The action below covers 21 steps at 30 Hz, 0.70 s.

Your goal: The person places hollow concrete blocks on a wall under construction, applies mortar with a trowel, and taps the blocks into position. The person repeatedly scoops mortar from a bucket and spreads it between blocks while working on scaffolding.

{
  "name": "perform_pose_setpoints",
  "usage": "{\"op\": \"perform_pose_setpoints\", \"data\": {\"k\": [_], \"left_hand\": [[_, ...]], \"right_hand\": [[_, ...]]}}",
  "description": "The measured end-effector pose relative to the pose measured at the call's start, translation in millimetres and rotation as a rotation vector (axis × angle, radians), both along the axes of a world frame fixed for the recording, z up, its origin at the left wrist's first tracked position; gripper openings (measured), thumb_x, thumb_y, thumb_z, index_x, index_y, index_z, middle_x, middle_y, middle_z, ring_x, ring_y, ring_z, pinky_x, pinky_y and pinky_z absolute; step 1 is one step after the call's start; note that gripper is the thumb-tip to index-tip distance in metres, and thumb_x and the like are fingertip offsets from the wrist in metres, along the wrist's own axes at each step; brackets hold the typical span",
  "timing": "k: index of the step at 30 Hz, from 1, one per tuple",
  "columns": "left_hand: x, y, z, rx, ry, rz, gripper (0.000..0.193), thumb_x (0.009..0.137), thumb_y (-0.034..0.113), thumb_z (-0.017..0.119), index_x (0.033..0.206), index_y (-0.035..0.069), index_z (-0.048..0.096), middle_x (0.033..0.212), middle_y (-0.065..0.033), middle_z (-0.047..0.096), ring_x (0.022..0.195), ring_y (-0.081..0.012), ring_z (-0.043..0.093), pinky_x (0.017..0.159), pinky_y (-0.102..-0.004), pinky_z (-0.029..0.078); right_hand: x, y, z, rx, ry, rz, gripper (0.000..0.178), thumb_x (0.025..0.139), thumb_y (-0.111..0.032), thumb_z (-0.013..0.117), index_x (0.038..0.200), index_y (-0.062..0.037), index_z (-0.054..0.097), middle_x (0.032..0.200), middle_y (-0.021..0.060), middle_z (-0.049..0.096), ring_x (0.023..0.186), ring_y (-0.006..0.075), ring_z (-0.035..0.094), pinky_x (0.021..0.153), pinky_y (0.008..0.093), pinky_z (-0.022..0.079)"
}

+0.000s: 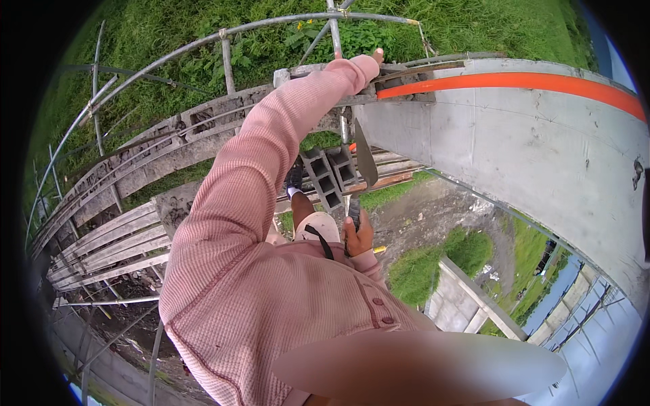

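My left arm, in a pink ribbed sleeve, stretches up and across to the top of a hollow-block wall (379, 84). Just past the cuff my left hand (376, 57) shows only in part, one digit sticking up; the sleeve hides the rest. Close to my waist, my right hand (361, 235) is closed round the black grip (354, 211) of a tool with a shiny metal part; its full shape is unclear. Above that hand hangs a broad grey-brown blade-like piece (365, 155); I cannot tell whether it joins the grip. Hollow concrete blocks (325, 177) stand beside it.
An orange band (501, 82) runs along a smooth grey concrete wall (535, 142) on the right. Scaffold poles (227, 61) curve along the left and far side. Wooden planks (122, 237) lie at left, and more planks (393, 164) run below the blocks. Grass and ground show far below.
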<state>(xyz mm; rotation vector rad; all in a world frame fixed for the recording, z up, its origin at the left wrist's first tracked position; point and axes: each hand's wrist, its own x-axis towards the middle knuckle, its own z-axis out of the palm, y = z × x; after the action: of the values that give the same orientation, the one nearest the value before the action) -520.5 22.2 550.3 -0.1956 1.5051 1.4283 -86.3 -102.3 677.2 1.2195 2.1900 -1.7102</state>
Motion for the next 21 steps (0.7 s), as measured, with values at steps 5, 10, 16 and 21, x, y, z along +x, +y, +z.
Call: {"op": "perform_pose_setpoints", "data": {"k": [5,10,16,21], "left_hand": [[85.5,-160.3,43.2,0.675,0.047,0.405,0.048,0.097,0.041,0.053,0.127,0.004,0.056,0.119,-0.0072,0.065,0.086,-0.0175,0.067,0.08,-0.025,0.052],[226.2,-368.6,-13.0,0.105,0.019,1.256,0.045,0.096,0.043,0.054,0.086,0.003,0.073,0.091,-0.0057,0.071,0.067,-0.0115,0.062,0.064,-0.0246,0.049],[366.0,-428.0,-167.2,-0.089,-0.224,1.552,0.028,0.094,0.034,0.057,0.099,0.008,0.067,0.085,-0.0015,0.066,0.061,-0.009,0.057,0.058,-0.0247,0.049],[395.1,-364.4,-294.6,0.209,-0.393,1.232,0.033,0.094,0.03,0.06,0.118,0.008,0.059,0.102,-0.0024,0.066,0.073,-0.0141,0.063,0.063,-0.0271,0.052]], "right_hand": [[-2.8,10.0,-31.9,-0.064,0.012,0.347,0.048,0.095,-0.036,0.054,0.122,0.0035,0.047,0.06,0.0032,0.055,0.05,0.012,0.053,0.05,0.0286,0.043],[-70.4,24.0,-90.6,-0.148,-0.353,0.848,0.059,0.094,-0.036,0.058,0.131,0.0076,0.043,0.063,0.005,0.054,0.052,0.0136,0.053,0.051,0.0295,0.044],[-191.3,-99.1,-240.2,0.185,-0.126,1.709,0.06,0.093,-0.043,0.056,0.125,0.0079,0.05,0.068,0.014,0.06,0.055,0.0283,0.059,0.052,0.0393,0.049],[-237.5,-280.4,-456.5,0.081,-0.795,1.666,0.043,0.096,-0.047,0.049,0.104,-0.0055,0.057,0.065,0.0074,0.058,0.047,0.019,0.054,0.043,0.0358,0.046]]}}
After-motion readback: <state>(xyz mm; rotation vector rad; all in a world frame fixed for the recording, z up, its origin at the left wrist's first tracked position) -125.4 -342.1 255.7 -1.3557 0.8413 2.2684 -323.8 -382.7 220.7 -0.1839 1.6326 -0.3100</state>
